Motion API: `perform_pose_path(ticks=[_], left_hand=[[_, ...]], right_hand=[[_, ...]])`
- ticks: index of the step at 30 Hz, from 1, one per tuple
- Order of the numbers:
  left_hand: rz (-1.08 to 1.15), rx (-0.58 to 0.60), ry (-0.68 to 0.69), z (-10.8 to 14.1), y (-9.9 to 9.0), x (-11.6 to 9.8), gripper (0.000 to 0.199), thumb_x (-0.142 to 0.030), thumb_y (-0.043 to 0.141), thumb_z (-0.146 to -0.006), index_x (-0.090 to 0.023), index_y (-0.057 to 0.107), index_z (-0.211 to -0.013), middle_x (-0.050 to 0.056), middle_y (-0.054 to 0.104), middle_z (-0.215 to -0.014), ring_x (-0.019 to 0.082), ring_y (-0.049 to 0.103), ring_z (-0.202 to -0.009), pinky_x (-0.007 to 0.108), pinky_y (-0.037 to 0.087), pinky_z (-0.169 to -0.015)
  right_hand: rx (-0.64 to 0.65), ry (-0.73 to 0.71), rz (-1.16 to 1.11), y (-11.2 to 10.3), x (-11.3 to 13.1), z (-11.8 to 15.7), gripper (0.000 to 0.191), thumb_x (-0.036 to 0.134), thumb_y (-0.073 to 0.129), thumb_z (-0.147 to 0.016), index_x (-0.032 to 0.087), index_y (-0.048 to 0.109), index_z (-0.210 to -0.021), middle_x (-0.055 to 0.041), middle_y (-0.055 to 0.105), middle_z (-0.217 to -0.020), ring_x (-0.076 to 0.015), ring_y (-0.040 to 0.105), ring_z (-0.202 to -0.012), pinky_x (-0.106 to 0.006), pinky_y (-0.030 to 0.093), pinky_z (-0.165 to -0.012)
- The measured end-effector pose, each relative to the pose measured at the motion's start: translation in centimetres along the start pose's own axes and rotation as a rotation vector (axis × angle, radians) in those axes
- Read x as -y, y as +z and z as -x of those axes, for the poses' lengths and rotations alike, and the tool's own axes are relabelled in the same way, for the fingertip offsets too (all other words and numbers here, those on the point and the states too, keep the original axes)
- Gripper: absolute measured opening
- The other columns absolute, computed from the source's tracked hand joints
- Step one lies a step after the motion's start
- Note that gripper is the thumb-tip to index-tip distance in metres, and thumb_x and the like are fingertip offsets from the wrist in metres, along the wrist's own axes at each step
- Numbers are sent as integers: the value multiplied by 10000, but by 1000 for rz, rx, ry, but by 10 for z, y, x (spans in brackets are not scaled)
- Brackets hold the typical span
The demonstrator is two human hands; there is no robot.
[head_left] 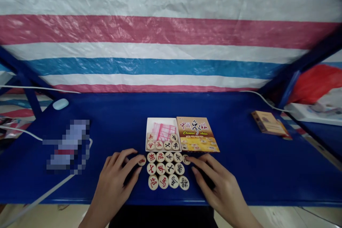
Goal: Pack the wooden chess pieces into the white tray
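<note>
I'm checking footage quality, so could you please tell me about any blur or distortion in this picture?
Head view: a pixelated patch hides something left on the blue tabletop; wide-angle bending bows the table edges; the round wooden game pieces between both hands look sharp.

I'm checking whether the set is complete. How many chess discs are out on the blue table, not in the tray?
14 chess discs: twelve in a three-row block, one at the left hand, one at the right hand. Hands may hide others.

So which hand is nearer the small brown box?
Right. The right hand lies below-left of the brown box; the left hand is farther left, past the chess pieces.
</note>
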State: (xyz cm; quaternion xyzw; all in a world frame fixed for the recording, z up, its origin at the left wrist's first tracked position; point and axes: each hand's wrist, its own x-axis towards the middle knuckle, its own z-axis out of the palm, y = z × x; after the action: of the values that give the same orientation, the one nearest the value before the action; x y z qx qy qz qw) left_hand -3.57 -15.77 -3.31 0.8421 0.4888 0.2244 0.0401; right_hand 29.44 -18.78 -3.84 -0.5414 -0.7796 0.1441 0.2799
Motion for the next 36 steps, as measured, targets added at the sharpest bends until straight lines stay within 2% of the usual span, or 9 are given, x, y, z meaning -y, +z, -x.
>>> perform_pose_path(ticks=[4, 9, 12, 17, 21, 24, 28, 32, 36], left_hand=[[56, 19, -20, 4, 0, 1, 212, -225, 595, -984, -274, 621, -1189, 33, 637, -1205, 214, 612, -1050, 403, 457, -881], [48, 61, -68, 14, -1, 7, 341, -270, 595, -983, -308, 570, -1321, 56, 618, -1259, 228, 637, -1080, 429, 493, -906], [137, 90, -89, 12, -5, 8, 287, -258, 588, -988, -328, 604, -1266, 48, 638, -1232, 210, 664, -1036, 381, 533, -851], [446, -19, -139, -15, -21, 1, 229, -276, 618, -980, -281, 624, -1209, 29, 686, -1070, 128, 677, -777, 271, 569, -713], [470, -55, 6, -55, -27, -7, 230, -260, 681, -946, -268, 645, -1173, -1, 703, -966, 113, 660, -750, 258, 552, -714], [483, -38, 151, -85, -20, -7, 246, -262, 709, -932, -259, 650, -1171, -4, 709, -962, 116, 656, -778, 264, 541, -736], [470, -84, 269, -109, -2, 3, 256, -267, 731, -918, -229, 646, -1156, 20, 716, -991, 137, 647, -813, 289, 535, -755], [393, -188, 286, -106, 14, 11, 227, -275, 748, -906, -217, 652, -1103, 29, 721, -988, 165, 660, -891, 321, 532, -802], [356, -185, 288, -97, 20, 10, 251, -251, 746, -904, -224, 640, -1130, 33, 727, -1015, 179, 653, -934, 340, 533, -822]], right_hand=[[12, 18, -34, -4, 1, 3, 170, 251, 567, -999, 237, 600, -1166, -64, 612, -1022, -173, 648, -898, -300, 577, -744], [25, 21, -10, -7, -3, 6, 334, 304, 607, -986, 223, 538, -1303, -61, 599, -985, -164, 631, -846, -295, 585, -730], [26, -4, -21, -7, -4, 4, 293, 296, 605, -989, 228, 565, -1271, -58, 608, -981, -149, 638, -797, -273, 580, -689], [-95, -60, -43, -12, 1, -10, 278, 274, 644, -965, 230, 604, -1236, -66, 649, -1007, -139, 624, -706, -271, 562, -602], [-112, -204, -11, -21, 11, -41, 335, 242, 675, -944, 242, 606, -1272, -84, 669, -1169, -170, 689, -911, -296, 599, -738], [-55, -341, -9, -25, 17, -74, 342, 236, 669, -956, 224, 595, -1290, -75, 690, -1146, -184, 689, -1010, -319, 589, -830], [-36, -452, 30, -22, 16, -109, 300, 259, 626, -989, 189, 592, -1278, -68, 708, -1041, -191, 691, -936, -334, 563, -779], [-28, -456, 11, -9, 7, -114, 283, 270, 609, -997, 191, 601, -1268, -61, 703, -1010, -185, 685, -914, -324, 550, -760], [-26, -488, 13, 0, 3, -108, 328, 263, 625, -977, 208, 602, -1300, -66, 712, -1060, -195, 685, -937, -349, 559, -792]])
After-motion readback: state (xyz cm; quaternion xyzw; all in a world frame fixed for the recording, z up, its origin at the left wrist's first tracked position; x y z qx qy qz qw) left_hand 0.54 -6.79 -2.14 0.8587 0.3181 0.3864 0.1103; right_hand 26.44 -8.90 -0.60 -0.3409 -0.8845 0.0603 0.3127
